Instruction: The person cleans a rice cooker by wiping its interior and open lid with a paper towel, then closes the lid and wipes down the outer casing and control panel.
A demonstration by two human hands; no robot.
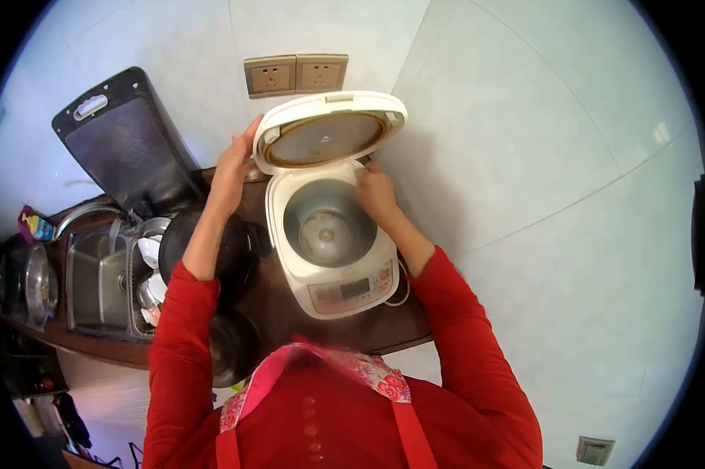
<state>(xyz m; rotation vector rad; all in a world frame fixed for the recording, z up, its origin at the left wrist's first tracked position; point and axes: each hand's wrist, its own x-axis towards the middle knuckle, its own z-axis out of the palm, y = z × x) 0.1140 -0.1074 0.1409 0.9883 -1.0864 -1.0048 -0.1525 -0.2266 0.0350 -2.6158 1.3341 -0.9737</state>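
Note:
A white rice cooker (296,273) stands on the dark counter with its lid (321,141) raised. Its inside is bare metal, with a round heating plate (326,238) at the bottom and no inner pot. My left hand (229,173) is at the left edge of the lid, its fingers partly hidden behind it. On the other side, my right hand (377,191) is closed at the back right rim, close to the hinge. What its fingers hold there is hidden.
Left of the cooker sits a dark pan (200,242). A dish rack with bowls (151,252) and a metal sink (98,273) lie farther left. A black cutting board (126,141) leans on the wall below two sockets (296,76). A white cord (403,293) curls beside the cooker.

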